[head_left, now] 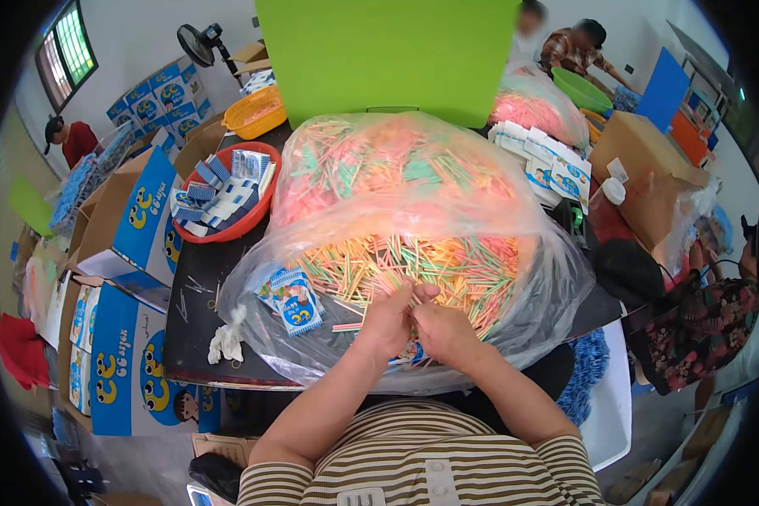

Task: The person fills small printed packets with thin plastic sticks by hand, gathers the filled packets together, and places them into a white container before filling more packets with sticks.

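A big clear plastic bag [253, 278] lies on the dark table, its mouth turned toward me. Inside are heaps of thin, striped sticks [472, 270] in pink, yellow, orange and green. Over the near edge of the heap, my left hand [386, 322] is closed around a small bunch of these sticks, whose ends show above the fingers. My right hand [447, 334] meets it with fingers curled in; what they grip is hidden. Small blue-and-white packets [298, 305] lie on the bag to the left. Part of another blue packet [411, 352] shows below my hands.
A red basket [266, 207] of packets stands at left, near blue printed cartons [135, 363]. Crumpled tissue [226, 341] lies at the table's left edge. A green panel [388, 59] rises behind the bag. White boxes [548, 164] and a brown carton [641, 169] are at right. Other people work around.
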Demonstrator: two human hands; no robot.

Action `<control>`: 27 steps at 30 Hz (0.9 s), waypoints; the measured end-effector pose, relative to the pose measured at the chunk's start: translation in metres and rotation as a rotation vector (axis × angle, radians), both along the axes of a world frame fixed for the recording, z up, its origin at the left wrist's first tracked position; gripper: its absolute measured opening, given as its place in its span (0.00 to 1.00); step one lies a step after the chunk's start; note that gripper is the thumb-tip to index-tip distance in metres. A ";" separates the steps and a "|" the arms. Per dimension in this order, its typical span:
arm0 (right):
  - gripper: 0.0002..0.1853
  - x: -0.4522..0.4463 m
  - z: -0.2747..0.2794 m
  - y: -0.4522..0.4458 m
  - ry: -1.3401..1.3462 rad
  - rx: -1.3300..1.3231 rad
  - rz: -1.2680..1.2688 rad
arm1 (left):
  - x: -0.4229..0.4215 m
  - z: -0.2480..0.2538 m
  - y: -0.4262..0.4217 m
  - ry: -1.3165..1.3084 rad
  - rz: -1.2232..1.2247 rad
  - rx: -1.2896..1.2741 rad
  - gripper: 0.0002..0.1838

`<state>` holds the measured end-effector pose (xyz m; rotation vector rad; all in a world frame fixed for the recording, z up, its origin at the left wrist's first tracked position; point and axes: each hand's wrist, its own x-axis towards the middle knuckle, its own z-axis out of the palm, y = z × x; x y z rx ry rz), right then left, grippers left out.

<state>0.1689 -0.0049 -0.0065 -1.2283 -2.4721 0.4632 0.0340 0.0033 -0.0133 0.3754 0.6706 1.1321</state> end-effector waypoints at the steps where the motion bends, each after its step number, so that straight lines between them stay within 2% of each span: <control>1: 0.09 0.004 0.008 0.000 -0.003 0.003 0.003 | -0.002 -0.004 0.000 -0.003 0.003 0.003 0.08; 3: 0.07 0.012 0.039 -0.001 0.249 -0.076 0.037 | -0.011 -0.015 0.001 0.343 -0.087 0.113 0.07; 4: 0.07 0.010 0.052 0.007 0.251 -0.081 0.038 | -0.013 -0.011 -0.003 0.345 -0.087 0.108 0.07; 6: 0.10 0.006 0.071 0.022 0.477 0.457 0.004 | -0.012 0.008 -0.018 0.622 -0.382 0.413 0.09; 7: 0.10 0.005 0.068 0.018 0.478 0.459 -0.009 | -0.012 0.022 -0.022 0.657 -0.419 0.390 0.09; 9: 0.11 -0.001 0.057 0.009 -0.009 0.073 0.198 | -0.019 0.017 -0.019 0.710 -0.493 0.368 0.13; 10: 0.11 -0.003 0.056 0.001 -0.116 0.125 0.200 | -0.022 0.014 -0.019 0.757 -0.554 0.338 0.17; 14: 0.09 -0.010 0.036 -0.021 -0.024 -0.023 0.107 | -0.027 0.006 -0.035 0.623 -0.462 0.299 0.16; 16: 0.07 -0.009 0.027 -0.019 0.321 -0.051 0.168 | -0.030 0.008 -0.035 0.547 -0.452 0.327 0.20; 17: 0.06 -0.004 0.036 -0.014 0.350 -0.073 0.184 | -0.032 0.004 -0.035 0.548 -0.457 0.320 0.20; 20: 0.03 0.025 0.013 0.005 0.390 0.003 -0.040 | -0.040 -0.008 -0.031 1.509 -0.031 0.749 0.29; 21: 0.03 0.025 0.006 0.005 0.383 -0.001 -0.036 | -0.045 -0.008 -0.027 1.696 -0.157 0.713 0.29; 22: 0.04 0.024 -0.010 0.003 0.308 0.008 0.069 | -0.040 -0.008 -0.030 1.694 -0.157 0.711 0.29; 23: 0.04 0.022 -0.019 0.001 0.234 0.017 0.171 | -0.032 -0.008 -0.033 1.841 -0.249 0.725 0.27; 24: 0.04 0.022 -0.023 -0.002 0.233 0.017 0.170 | -0.027 -0.008 -0.034 1.988 -0.342 0.737 0.24; 25: 0.03 0.021 -0.024 -0.003 0.195 0.013 0.123 | -0.026 -0.006 -0.034 1.988 -0.339 0.738 0.24; 27: 0.02 0.024 -0.016 0.001 0.151 0.010 0.082 | -0.025 -0.005 -0.031 2.005 -0.222 0.657 0.18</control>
